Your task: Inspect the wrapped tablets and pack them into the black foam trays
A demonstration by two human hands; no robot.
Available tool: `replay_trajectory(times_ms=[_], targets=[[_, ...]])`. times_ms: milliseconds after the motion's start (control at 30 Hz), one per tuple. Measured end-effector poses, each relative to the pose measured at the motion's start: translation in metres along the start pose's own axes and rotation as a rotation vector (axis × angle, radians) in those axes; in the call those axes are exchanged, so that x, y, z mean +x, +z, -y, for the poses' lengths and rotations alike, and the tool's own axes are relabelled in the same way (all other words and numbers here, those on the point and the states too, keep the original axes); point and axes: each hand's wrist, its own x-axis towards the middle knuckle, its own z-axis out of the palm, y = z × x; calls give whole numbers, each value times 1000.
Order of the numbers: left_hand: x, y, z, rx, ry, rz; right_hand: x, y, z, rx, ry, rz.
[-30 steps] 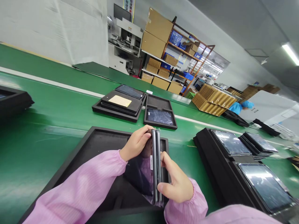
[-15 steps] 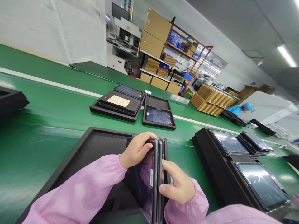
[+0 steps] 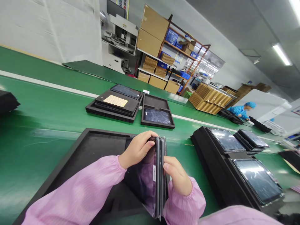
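Note:
Several tablets in clear film (image 3: 147,184) stand on edge, pressed together, above the right part of a black foam tray (image 3: 103,142). My left hand (image 3: 137,148) is closed over their upper left corner, thumb and fingers near the top edge. My right hand (image 3: 178,175) grips the stack from the right side, its thumb at the edges. A small white label shows on the nearest tablet's edge. Most of my right fingers are hidden behind the stack. The tray lies on the green work surface, partly covered by my pink left sleeve.
At right stands a stack of black foam trays (image 3: 206,162) bearing wrapped tablets (image 3: 257,178). Ahead are a tray with black panels and a yellow label (image 3: 115,101), and a smaller foam tray (image 3: 158,104) holding one tablet. A co-worker in blue (image 3: 241,111) is farther right.
The tablets have risen slightly and turned a little, their lower end now showing in view. My right hand has shifted its thumb higher along the stack. The view has turned slightly.

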Motion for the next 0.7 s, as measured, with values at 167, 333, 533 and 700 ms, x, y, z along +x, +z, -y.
replay_trajectory(times_ms=[167, 333, 533, 700], targets=[[1, 1, 2, -2, -31, 11, 1, 2, -4, 57, 31, -56], [1, 1, 0, -1, -8, 24, 2, 4, -5, 66, 29, -78], [-1, 5, -3, 32, 61, 18, 3, 3, -3, -22, -17, -117], [-5, 6, -2, 11, 49, 21, 3, 7, 0, -75, -81, -153]])
